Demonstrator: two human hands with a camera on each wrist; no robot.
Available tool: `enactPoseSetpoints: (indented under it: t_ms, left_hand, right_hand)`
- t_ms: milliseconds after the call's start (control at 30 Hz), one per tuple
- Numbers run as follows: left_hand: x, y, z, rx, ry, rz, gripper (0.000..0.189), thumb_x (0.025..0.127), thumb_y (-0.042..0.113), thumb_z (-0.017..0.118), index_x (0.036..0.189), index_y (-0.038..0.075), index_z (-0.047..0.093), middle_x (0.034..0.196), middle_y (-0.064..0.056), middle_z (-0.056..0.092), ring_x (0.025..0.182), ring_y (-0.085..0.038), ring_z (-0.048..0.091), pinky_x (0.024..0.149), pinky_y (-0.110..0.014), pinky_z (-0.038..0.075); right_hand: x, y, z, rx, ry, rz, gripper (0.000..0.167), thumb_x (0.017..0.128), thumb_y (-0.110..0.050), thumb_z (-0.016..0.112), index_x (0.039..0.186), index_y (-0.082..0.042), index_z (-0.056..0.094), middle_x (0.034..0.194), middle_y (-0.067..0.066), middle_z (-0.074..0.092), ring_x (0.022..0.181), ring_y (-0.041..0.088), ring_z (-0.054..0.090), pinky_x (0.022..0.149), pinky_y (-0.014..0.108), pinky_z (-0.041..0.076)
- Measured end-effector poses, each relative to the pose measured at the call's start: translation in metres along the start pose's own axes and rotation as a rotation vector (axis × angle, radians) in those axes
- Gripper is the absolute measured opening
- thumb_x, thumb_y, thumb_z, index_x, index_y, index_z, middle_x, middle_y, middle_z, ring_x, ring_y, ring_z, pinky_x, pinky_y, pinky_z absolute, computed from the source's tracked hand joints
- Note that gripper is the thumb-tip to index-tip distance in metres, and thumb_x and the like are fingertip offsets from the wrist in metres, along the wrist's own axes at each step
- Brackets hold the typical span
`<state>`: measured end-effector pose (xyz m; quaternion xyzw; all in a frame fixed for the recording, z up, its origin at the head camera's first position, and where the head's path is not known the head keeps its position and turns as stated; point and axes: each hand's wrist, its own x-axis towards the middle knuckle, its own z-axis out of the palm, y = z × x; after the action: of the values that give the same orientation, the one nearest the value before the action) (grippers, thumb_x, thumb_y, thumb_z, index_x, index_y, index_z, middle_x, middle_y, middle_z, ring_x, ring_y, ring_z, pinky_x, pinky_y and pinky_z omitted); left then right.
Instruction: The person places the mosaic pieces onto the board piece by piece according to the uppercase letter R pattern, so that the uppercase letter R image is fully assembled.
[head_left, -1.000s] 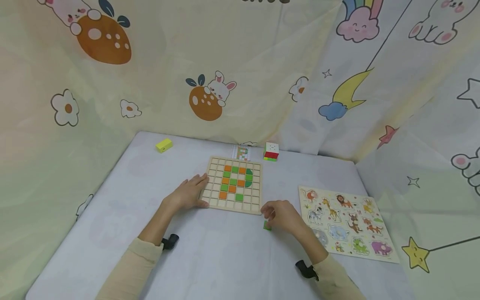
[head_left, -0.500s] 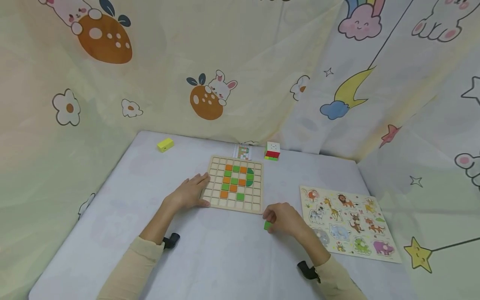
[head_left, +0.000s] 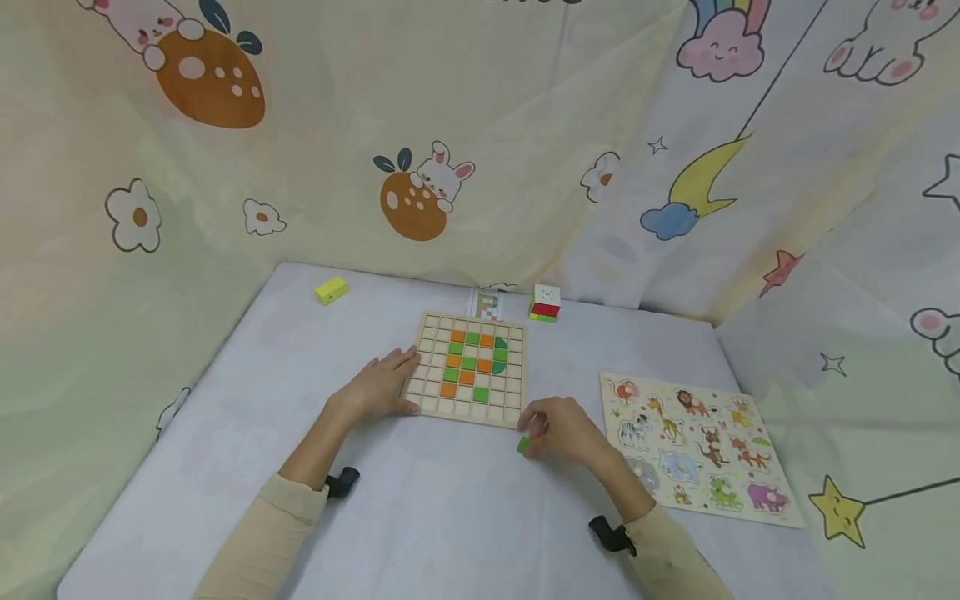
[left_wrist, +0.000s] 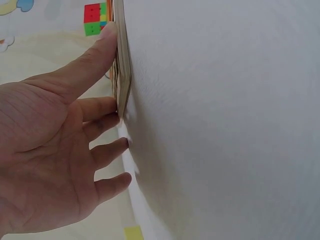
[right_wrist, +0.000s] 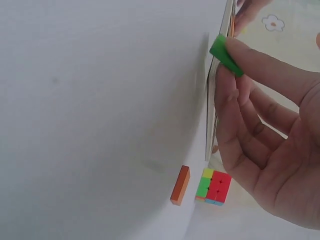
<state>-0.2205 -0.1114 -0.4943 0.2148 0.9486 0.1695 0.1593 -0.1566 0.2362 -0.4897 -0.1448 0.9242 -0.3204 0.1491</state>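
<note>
A square wooden grid board (head_left: 512, 400) lies mid-table, with orange and green tiles (head_left: 481, 394) set in several of its cells. My left hand (head_left: 377, 386) rests at the board's left side, fingers extended and thumb near the front corner. In the left wrist view that thumb lies along the board's edge (left_wrist: 123, 65). Just off the front right corner, my right hand (head_left: 561, 429) pinches a small green tile (right_wrist: 226, 55) between thumb and fingertips. Part of this tile is covered by the fingers.
Behind the board are a small pattern card (head_left: 488, 306) and a puzzle cube (head_left: 546, 302). A yellow block (head_left: 332, 290) sits far left. To the right lies an animal puzzle board (head_left: 701, 446). The right wrist view shows an orange block (right_wrist: 180, 185) on the table.
My right hand has shifted slightly left, toward the board's front right corner, carrying the green tile. The left hand stays at the board's side.
</note>
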Motion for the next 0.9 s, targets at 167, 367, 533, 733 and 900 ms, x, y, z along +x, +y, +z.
enactPoseSetpoints:
  t_ms: [167, 367, 533, 733, 900]
  left_hand:
    - [0.000, -0.001, 0.000, 0.009, 0.003, 0.004, 0.099, 0.088, 0.040, 0.083, 0.162, -0.002, 0.031, 0.171, -0.019, 0.024, 0.157, -0.042, 0.021, 0.126, -0.064, 0.019]
    - [0.001, -0.001, 0.002, 0.012, 0.007, 0.004, 0.100, 0.088, 0.040, 0.083, 0.162, -0.001, 0.030, 0.171, -0.018, 0.023, 0.157, -0.043, 0.020, 0.125, -0.064, 0.019]
    - [0.001, -0.001, 0.002, 0.018, 0.011, 0.008, 0.100, 0.088, 0.041, 0.083, 0.162, -0.001, 0.030, 0.171, -0.018, 0.023, 0.157, -0.042, 0.020, 0.125, -0.064, 0.019]
    - [0.002, -0.001, 0.002, 0.019, 0.004, 0.002, 0.100, 0.088, 0.042, 0.083, 0.162, -0.001, 0.030, 0.171, -0.018, 0.023, 0.157, -0.042, 0.019, 0.126, -0.064, 0.019]
    - [0.001, -0.001, 0.001, 0.013, -0.001, -0.007, 0.100, 0.088, 0.042, 0.083, 0.162, -0.001, 0.031, 0.171, -0.018, 0.023, 0.158, -0.042, 0.019, 0.126, -0.064, 0.019]
  right_hand:
    - [0.014, -0.002, 0.001, 0.042, 0.042, -0.011, 0.032, 0.075, -0.008, 0.094, 0.102, -0.012, 0.077, 0.078, -0.005, 0.068, 0.073, 0.014, 0.063, 0.065, 0.031, 0.056]
    - [0.032, -0.011, 0.004, 0.089, 0.066, -0.035, 0.029, 0.078, -0.004, 0.091, 0.102, -0.011, 0.078, 0.079, -0.005, 0.071, 0.072, 0.014, 0.066, 0.066, 0.031, 0.058]
    - [0.048, -0.023, 0.009, 0.128, 0.104, -0.052, 0.026, 0.080, -0.004, 0.090, 0.102, -0.009, 0.078, 0.081, -0.003, 0.072, 0.074, 0.014, 0.067, 0.065, 0.029, 0.058]
    - [0.065, -0.034, 0.019, 0.139, 0.124, -0.072, 0.021, 0.084, -0.004, 0.086, 0.103, -0.008, 0.079, 0.084, -0.002, 0.072, 0.075, 0.013, 0.067, 0.069, 0.029, 0.058]
    - [0.078, -0.044, 0.026, 0.146, 0.135, -0.100, 0.019, 0.086, -0.007, 0.086, 0.104, -0.007, 0.079, 0.085, -0.003, 0.074, 0.075, 0.011, 0.068, 0.071, 0.028, 0.058]
